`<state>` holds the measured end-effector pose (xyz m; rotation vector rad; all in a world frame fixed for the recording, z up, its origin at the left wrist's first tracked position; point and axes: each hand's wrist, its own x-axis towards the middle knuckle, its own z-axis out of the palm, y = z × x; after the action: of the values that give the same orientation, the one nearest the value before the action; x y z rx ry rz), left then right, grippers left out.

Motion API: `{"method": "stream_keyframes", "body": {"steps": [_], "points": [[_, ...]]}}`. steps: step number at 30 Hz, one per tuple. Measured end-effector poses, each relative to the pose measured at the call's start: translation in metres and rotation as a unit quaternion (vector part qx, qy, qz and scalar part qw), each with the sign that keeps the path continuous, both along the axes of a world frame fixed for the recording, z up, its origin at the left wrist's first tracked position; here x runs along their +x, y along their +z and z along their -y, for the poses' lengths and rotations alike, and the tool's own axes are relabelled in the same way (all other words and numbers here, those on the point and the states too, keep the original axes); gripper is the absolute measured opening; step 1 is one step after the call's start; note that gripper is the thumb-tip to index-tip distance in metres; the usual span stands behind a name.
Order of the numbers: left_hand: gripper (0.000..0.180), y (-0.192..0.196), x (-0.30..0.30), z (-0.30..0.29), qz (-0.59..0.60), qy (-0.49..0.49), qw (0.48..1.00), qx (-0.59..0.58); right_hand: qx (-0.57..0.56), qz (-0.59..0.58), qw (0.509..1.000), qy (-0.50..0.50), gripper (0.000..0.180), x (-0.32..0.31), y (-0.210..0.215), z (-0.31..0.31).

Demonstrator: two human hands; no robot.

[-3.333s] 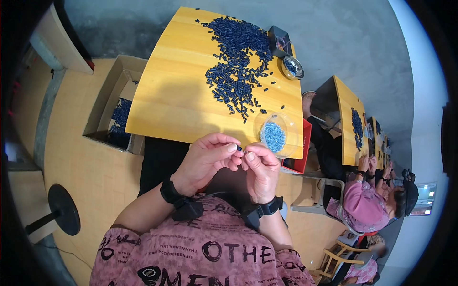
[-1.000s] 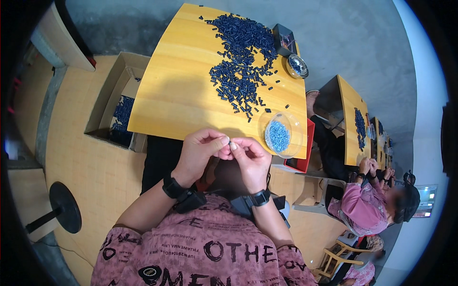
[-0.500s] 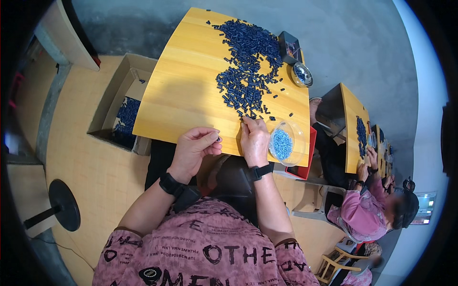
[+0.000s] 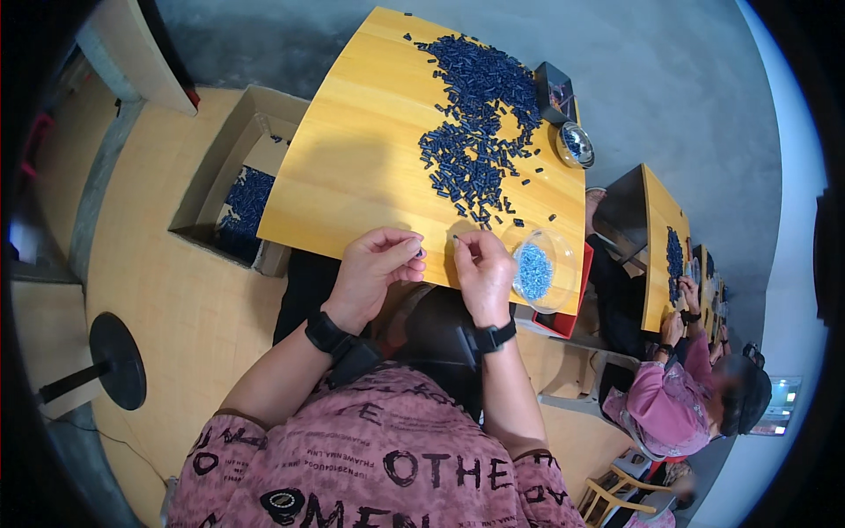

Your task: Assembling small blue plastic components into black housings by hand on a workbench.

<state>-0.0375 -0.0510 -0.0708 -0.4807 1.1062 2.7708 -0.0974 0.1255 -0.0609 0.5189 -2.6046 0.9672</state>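
Over the near edge of the yellow wooden table (image 4: 343, 189), my left hand (image 4: 377, 268) pinches a small dark piece (image 4: 420, 253) between thumb and fingers. My right hand (image 4: 484, 273) is close beside it, fingers pinched together, with a small dark tip (image 4: 456, 237) showing at the fingertips. The rest of what it holds is hidden. Ahead of my right hand spreads a heap of small dark blue cylinders (image 4: 475, 167). A clear round tub (image 4: 563, 286) of small light blue pieces (image 4: 533, 271) stands just right of that hand.
At the table's far right are a black box (image 4: 554, 92) and a metal bowl (image 4: 576, 145). A cardboard box (image 4: 198, 198) with dark pieces sits on the floor at left. A red bin (image 4: 559, 326) is below the right edge. A co-worker (image 4: 660, 400) sits at another table to the right.
My right hand has drawn back from the near end of the cylinder heap toward me, with a small dark piece now at its fingertips. My left hand keeps its pinch. The view has shifted slightly.
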Motion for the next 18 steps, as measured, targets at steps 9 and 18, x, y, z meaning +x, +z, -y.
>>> {"method": "stream_keyframes", "body": {"steps": [9,18], "points": [[0.015,-0.01,-0.002,-0.017,-0.085,0.005,0.986,0.141,-0.37,0.265,0.889,0.047,0.016,0.067,0.045,0.008],[0.012,-0.006,0.004,-0.032,-0.15,-0.023,0.963,0.224,-0.304,0.102,0.945,0.059,0.023,0.082,0.046,0.002]]}}
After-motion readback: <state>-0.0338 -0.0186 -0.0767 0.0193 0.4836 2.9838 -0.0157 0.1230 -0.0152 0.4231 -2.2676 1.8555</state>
